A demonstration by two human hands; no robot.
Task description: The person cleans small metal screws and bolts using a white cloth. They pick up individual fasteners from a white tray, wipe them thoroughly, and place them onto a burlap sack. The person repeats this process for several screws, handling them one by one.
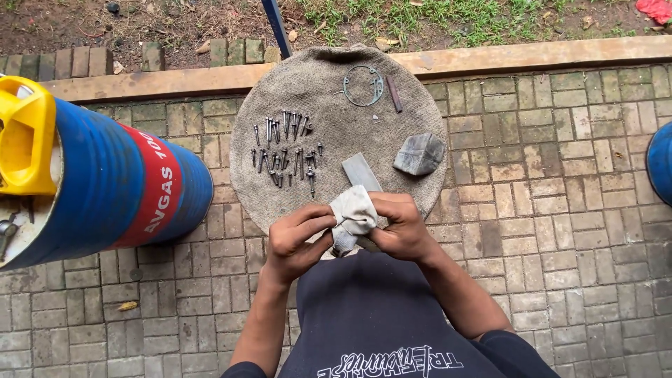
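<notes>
My left hand (297, 238) and my right hand (399, 224) both grip a crumpled white rag (353, 213), wrapped around the near end of a flat grey metal piece (360, 171). The hands are at the near edge of a round surface covered in burlap (329, 133). Beyond them several dark bolts and screws (283, 150) lie in rows on the burlap. A thin ring-shaped gasket (364, 85) and a small dark bar (395, 94) lie at the far side. A grey stone block (420, 154) rests to the right.
A blue drum (119, 185) with a red band lies on its side at the left, with a yellow container (24, 136) by it. Another blue object (660, 161) shows at the right edge. Paving bricks (560, 210) surround the burlap, with a wooden curb and soil beyond.
</notes>
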